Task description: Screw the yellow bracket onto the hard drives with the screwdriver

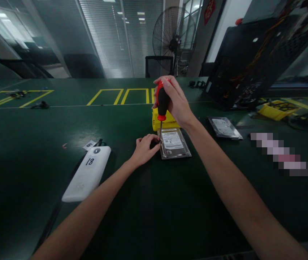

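Observation:
A silver hard drive with a white label lies flat on the dark green table. My right hand is wrapped round the red and black handle of a screwdriver, held nearly upright. Its thin shaft points down to the drive's left edge. There, the thumb and fingertips of my left hand come together beside the screwdriver's tip; whatever lies between them is too small to make out. Just behind the drive is a yellow container, partly hidden by my right hand.
A white power bank marked 18 lies left, with a cable. Another hard drive rests to the right. Beyond it stand a black computer case and a yellow tray. A pixelated patch covers something at right.

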Action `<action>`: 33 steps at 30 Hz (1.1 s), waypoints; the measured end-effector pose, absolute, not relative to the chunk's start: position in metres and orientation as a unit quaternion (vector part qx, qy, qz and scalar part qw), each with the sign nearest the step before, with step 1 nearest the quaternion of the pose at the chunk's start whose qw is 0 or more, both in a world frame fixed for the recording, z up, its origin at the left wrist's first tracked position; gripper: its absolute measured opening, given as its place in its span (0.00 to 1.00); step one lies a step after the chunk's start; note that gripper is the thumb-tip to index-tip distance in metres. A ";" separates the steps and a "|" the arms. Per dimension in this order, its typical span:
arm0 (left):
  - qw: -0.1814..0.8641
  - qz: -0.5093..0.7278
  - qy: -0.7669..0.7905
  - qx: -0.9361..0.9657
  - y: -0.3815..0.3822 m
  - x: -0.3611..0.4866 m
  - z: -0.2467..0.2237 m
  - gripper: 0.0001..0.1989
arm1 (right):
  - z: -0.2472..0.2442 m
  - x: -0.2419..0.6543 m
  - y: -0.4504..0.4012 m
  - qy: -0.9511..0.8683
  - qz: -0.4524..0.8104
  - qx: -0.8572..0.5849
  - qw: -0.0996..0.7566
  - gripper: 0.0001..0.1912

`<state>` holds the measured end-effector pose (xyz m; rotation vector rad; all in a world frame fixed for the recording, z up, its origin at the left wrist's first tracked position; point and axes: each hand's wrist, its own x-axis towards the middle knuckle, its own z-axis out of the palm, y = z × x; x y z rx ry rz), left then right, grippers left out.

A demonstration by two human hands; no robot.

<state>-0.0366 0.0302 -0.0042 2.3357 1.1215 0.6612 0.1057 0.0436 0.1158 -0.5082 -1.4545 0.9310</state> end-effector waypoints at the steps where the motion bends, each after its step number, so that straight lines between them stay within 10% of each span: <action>1: 0.233 0.240 0.408 0.849 0.030 -0.037 -0.004 0.12 | 0.116 0.105 0.043 -0.631 0.404 -0.222 0.623 0.17; 33: 0.230 0.236 0.409 0.851 0.030 -0.037 -0.004 0.12 | 0.117 0.103 0.037 -0.647 0.415 -0.214 0.603 0.17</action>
